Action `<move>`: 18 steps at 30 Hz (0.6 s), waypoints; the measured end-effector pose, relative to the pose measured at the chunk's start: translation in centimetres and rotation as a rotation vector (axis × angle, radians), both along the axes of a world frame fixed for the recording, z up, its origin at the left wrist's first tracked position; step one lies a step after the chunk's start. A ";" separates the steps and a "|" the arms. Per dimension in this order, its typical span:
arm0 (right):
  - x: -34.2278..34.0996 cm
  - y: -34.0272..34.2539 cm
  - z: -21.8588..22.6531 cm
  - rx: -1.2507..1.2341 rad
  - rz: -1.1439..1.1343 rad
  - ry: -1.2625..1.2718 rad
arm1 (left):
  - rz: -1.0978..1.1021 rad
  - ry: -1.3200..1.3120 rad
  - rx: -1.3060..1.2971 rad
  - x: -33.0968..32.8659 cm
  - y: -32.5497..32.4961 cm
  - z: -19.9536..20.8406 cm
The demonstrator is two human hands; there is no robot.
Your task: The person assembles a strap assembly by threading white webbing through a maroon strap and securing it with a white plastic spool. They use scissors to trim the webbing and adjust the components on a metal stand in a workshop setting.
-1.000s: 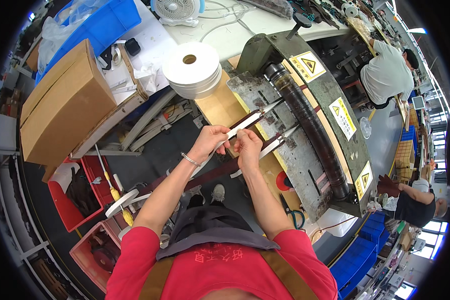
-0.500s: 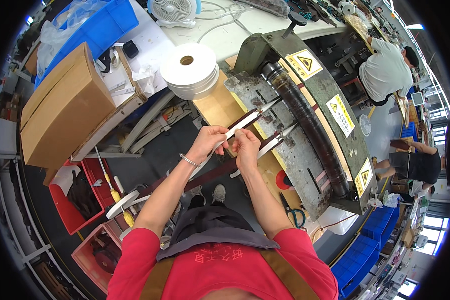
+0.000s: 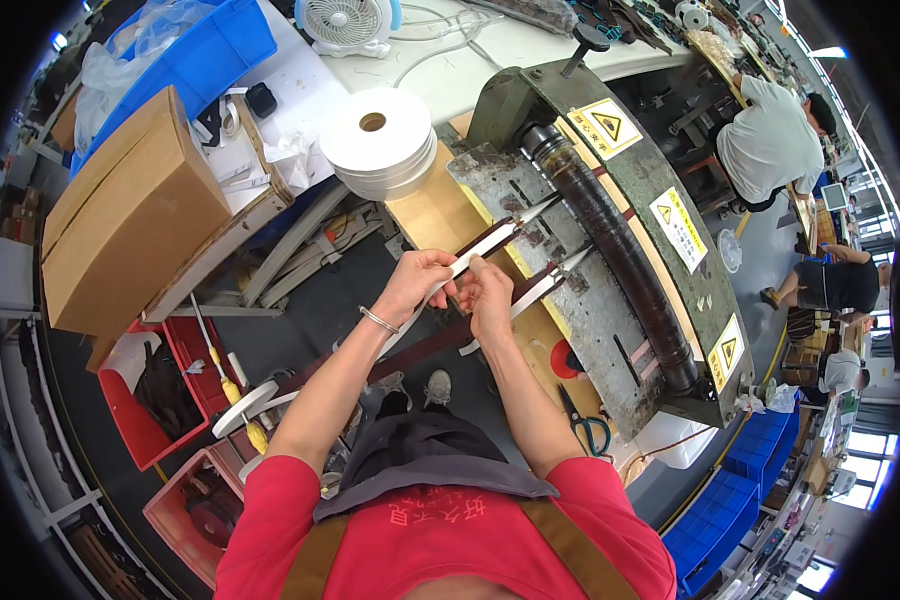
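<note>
My left hand [image 3: 415, 285], with a bracelet at the wrist, is closed on a white tape [image 3: 492, 239] that lies along a dark maroon strip [image 3: 479, 235]. Just right of it my right hand [image 3: 488, 294] pinches at the same tape's edge, its fingertips close to the left thumb. A second white tape [image 3: 535, 293] on another maroon strip [image 3: 410, 348] runs beside my right hand. Both strips lead up to pointed metal guides [image 3: 577, 258] on the bed of a green machine, before its dark roller [image 3: 610, 260].
A stack of white tape rolls [image 3: 378, 140] stands beyond my hands. Scissors [image 3: 585, 425] lie at the machine's near edge, by a red tape roll [image 3: 567, 360]. To the left are a cardboard box [image 3: 130, 220] and red bins [image 3: 145, 400]. Co-workers [image 3: 770, 140] are at the far right.
My hands keep almost the same place on the tape, with only slight finger movement in the right hand. At the far right a co-worker has shifted position.
</note>
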State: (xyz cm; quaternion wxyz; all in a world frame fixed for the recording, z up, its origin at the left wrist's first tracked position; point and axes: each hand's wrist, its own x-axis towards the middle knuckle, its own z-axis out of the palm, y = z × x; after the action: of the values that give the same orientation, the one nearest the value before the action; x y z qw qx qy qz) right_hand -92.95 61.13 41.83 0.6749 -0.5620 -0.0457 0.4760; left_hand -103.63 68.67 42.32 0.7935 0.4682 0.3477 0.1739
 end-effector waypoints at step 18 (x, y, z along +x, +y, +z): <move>-1.0 1.1 -1.2 0.090 0.015 -0.137 | -0.211 0.156 0.038 -13.2 -1.9 -3.0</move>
State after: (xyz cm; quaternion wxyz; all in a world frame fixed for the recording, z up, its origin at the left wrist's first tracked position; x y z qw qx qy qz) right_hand -93.92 62.21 40.65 0.6911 -0.5619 -0.1174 0.4391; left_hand -116.81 66.73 39.28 0.7691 0.5290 0.3538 0.0591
